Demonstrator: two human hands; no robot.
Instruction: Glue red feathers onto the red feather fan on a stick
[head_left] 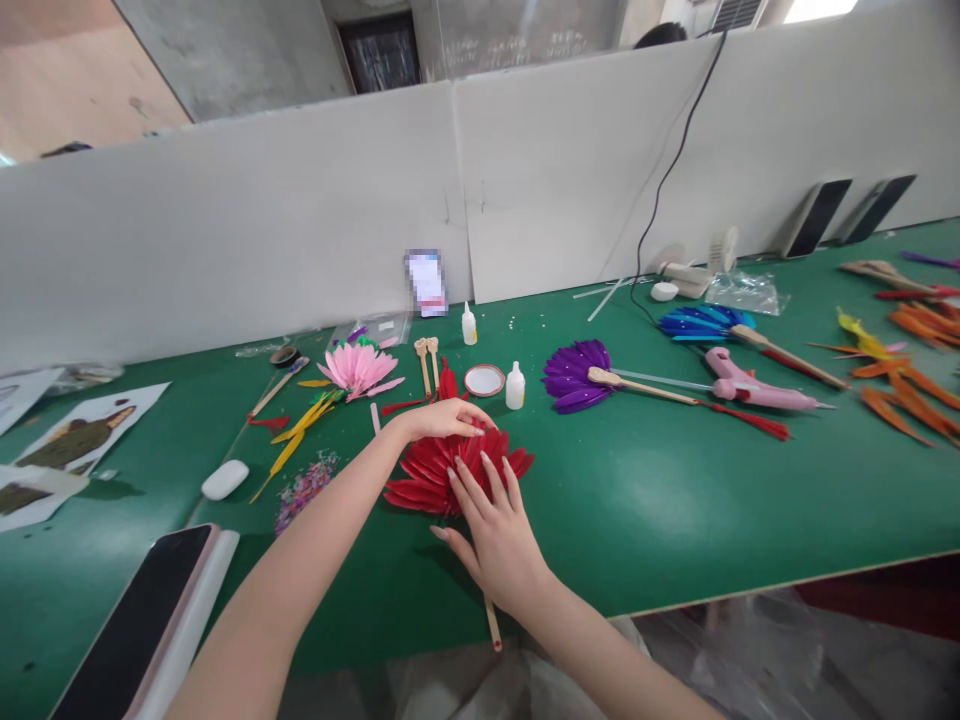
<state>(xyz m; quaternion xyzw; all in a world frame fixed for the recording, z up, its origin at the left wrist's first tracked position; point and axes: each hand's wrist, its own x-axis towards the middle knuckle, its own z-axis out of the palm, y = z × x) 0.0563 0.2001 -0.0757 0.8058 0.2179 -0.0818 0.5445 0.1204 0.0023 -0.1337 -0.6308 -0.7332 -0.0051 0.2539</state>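
Observation:
A red feather fan (420,472) lies on the green table, its wooden handle (491,622) pointing toward me. My right hand (495,540) rests over the fan with its fingers spread across the feathers and the thumb apart. At the fan's far edge, my left hand (450,418) reaches over with its fingers stretched out, bent slightly toward the feather tips. Nothing shows in either hand. Just beyond the fan are a round white lid (484,380) with a red rim and a small white glue bottle (515,386). A second glue bottle (469,325) stands farther back.
A purple feather fan (574,378), a pink glue gun (765,385) and a blue feather fan (701,322) lie to the right. Pink feathers (360,370), yellow feathers (300,435) and sequins (304,490) are to the left. A large tablet or phone (142,620) occupies the near left.

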